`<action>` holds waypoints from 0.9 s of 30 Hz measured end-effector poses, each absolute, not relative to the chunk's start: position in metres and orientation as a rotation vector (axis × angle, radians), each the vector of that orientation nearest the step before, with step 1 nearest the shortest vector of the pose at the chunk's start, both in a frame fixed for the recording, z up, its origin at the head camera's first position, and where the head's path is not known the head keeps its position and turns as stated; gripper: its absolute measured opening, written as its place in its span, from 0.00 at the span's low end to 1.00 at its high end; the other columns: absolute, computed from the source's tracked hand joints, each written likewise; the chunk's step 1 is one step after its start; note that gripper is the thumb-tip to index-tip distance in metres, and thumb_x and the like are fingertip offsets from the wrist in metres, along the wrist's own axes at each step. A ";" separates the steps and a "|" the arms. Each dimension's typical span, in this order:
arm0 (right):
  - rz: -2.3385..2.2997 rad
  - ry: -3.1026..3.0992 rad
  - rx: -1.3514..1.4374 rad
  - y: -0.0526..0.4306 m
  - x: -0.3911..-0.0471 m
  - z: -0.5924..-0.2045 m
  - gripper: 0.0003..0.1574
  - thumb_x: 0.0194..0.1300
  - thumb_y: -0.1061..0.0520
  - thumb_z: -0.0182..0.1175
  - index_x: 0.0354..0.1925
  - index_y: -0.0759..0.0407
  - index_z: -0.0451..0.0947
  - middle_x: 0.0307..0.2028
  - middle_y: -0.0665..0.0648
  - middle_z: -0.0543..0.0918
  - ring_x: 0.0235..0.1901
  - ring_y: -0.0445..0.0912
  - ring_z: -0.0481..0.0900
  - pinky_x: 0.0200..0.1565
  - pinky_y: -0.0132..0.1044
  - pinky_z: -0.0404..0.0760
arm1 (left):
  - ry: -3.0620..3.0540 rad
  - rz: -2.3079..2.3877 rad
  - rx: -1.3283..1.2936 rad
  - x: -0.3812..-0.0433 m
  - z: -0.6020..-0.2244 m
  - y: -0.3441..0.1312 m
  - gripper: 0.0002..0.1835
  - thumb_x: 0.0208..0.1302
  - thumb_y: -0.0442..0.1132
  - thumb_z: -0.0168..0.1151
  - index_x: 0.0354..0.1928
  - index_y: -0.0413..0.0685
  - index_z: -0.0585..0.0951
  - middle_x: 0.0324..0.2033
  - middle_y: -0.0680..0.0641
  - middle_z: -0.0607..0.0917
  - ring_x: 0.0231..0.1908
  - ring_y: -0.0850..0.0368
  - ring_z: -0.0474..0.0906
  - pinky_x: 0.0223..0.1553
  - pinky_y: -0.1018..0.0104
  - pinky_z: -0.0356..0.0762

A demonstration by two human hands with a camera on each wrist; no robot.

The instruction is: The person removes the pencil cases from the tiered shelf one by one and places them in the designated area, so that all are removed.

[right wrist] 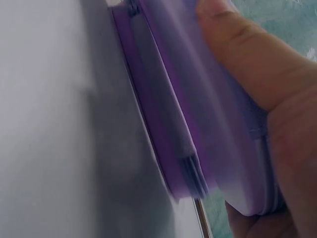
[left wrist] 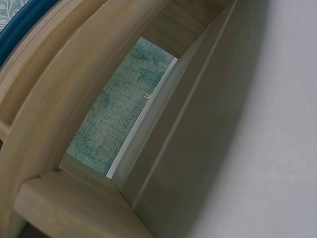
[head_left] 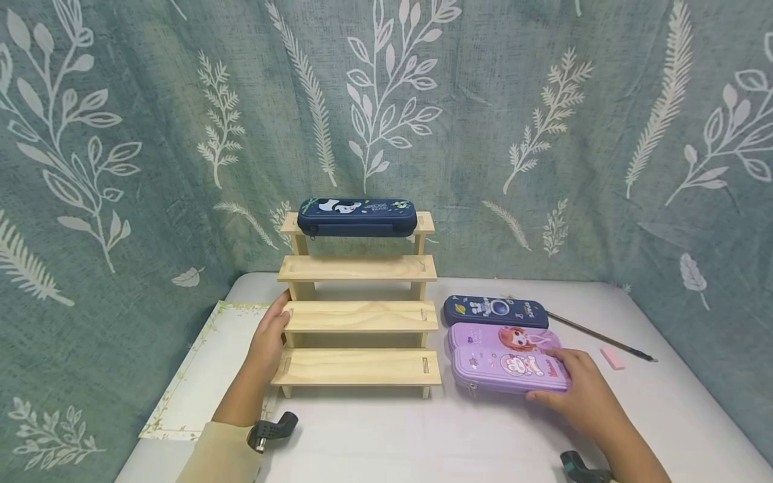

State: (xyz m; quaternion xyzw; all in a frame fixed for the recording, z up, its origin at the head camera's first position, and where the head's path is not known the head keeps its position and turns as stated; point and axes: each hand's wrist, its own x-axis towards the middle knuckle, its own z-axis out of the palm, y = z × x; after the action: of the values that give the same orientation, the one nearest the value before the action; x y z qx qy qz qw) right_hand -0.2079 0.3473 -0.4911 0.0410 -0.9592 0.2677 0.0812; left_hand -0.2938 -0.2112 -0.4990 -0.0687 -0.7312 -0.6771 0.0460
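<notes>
A lavender pencil case (head_left: 504, 369) with a cartoon print is in my right hand (head_left: 582, 389), gripped at its right end. In the right wrist view, the thumb lies along one side of this lavender case (right wrist: 198, 99). Just behind it lies a second purple pencil case (head_left: 480, 334) with a red-haired girl on it, partly covered. My left hand (head_left: 268, 339) holds the left side of a stepped wooden rack (head_left: 362, 367), near its second step from the bottom. In the left wrist view, only the rack's boards (left wrist: 74, 89) show, not the hand.
A navy panda pencil case (head_left: 356, 218) sits on the rack's top step. A navy astronaut case (head_left: 495, 310) lies right of the rack, beside a thin brown brush-like stick (head_left: 598, 334) and a pink eraser (head_left: 612, 358). A floral-bordered sheet (head_left: 193, 376) lies at left.
</notes>
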 end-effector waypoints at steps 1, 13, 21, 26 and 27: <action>0.795 -2.872 0.122 0.349 -0.207 -0.492 0.70 0.45 0.31 0.82 0.70 0.72 0.67 0.65 0.78 0.67 0.65 0.76 0.65 0.63 0.76 0.65 | -2.232 -2.069 -0.209 -0.294 -0.499 -0.212 0.30 0.85 0.42 0.34 0.84 0.55 0.54 0.84 0.51 0.52 0.83 0.49 0.45 0.82 0.45 0.45; 0.801 -2.952 0.111 0.353 -0.206 -0.501 0.69 0.48 0.30 0.80 0.71 0.72 0.66 0.65 0.78 0.68 0.65 0.77 0.66 0.63 0.77 0.65 | -2.225 -2.066 -0.215 -0.294 -0.500 -0.211 0.30 0.85 0.43 0.35 0.84 0.56 0.54 0.83 0.52 0.53 0.83 0.50 0.45 0.82 0.45 0.46; 0.824 -2.919 0.174 0.356 -0.205 -0.509 0.67 0.46 0.33 0.82 0.69 0.71 0.67 0.65 0.77 0.69 0.66 0.76 0.66 0.64 0.77 0.64 | -2.229 -2.065 -0.197 -0.294 -0.500 -0.211 0.30 0.85 0.43 0.35 0.84 0.57 0.54 0.83 0.53 0.53 0.83 0.51 0.46 0.82 0.46 0.46; 0.817 -2.908 0.210 0.357 -0.206 -0.512 0.67 0.45 0.34 0.83 0.69 0.71 0.67 0.64 0.76 0.69 0.66 0.75 0.67 0.64 0.76 0.65 | -2.234 -2.061 -0.197 -0.295 -0.501 -0.212 0.30 0.85 0.44 0.34 0.84 0.58 0.54 0.83 0.54 0.53 0.83 0.51 0.46 0.82 0.46 0.46; 0.815 -2.908 0.219 0.357 -0.207 -0.512 0.67 0.45 0.34 0.83 0.69 0.72 0.67 0.64 0.76 0.69 0.66 0.75 0.66 0.64 0.76 0.65 | -2.235 -2.060 -0.195 -0.295 -0.501 -0.212 0.30 0.85 0.44 0.34 0.84 0.58 0.54 0.83 0.54 0.53 0.83 0.51 0.46 0.82 0.46 0.46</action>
State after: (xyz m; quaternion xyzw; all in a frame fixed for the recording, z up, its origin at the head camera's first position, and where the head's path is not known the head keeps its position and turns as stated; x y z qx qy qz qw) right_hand -0.2068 0.3571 -0.5119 0.0721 -0.9588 0.2688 0.0566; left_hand -0.2952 -0.2120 -0.5008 -0.0639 -0.7329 -0.6756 0.0481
